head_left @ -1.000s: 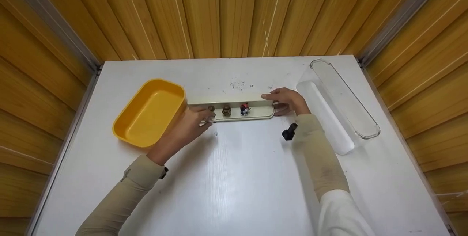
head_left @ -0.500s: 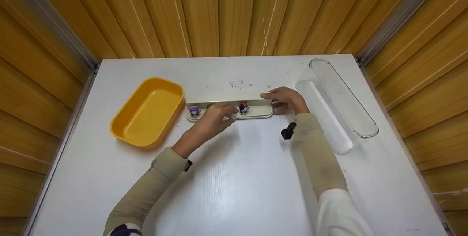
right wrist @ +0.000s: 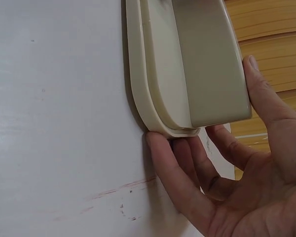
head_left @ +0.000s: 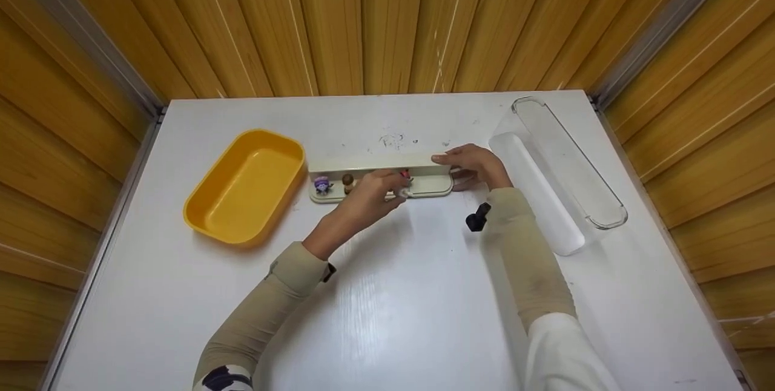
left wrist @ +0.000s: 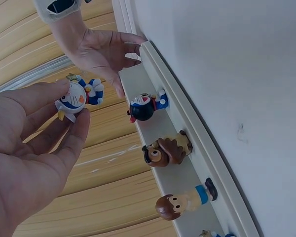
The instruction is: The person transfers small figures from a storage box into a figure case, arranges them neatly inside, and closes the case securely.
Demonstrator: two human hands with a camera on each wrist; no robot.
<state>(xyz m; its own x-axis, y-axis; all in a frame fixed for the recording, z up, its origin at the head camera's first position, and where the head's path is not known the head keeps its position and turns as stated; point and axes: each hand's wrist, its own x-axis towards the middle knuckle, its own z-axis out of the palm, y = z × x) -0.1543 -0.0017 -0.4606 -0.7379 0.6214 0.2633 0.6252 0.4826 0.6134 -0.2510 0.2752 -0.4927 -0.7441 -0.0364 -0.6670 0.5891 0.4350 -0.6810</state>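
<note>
Head view: my left hand sits at frame centre over the cream shelf, fingers curled round a small figure that my fingers hide here. My right hand grips the shelf's right end, just right of centre. On the shelf's left part stand a purple figure and a brown-haired figure. The yellow tub lies at centre left, touching the shelf's left end. A clear tray lies at upper right on the white table.

Left wrist view: my left hand pinches the blue and white cat figure between thumb and fingertips, upper left of frame, clear of the shelf. On the shelf stand a black-headed figure, a brown dog figure and the brown-haired figure.

Right wrist view: my right hand, lower right, holds the shelf end, thumb on the back wall, fingers curled under the base rim.
</note>
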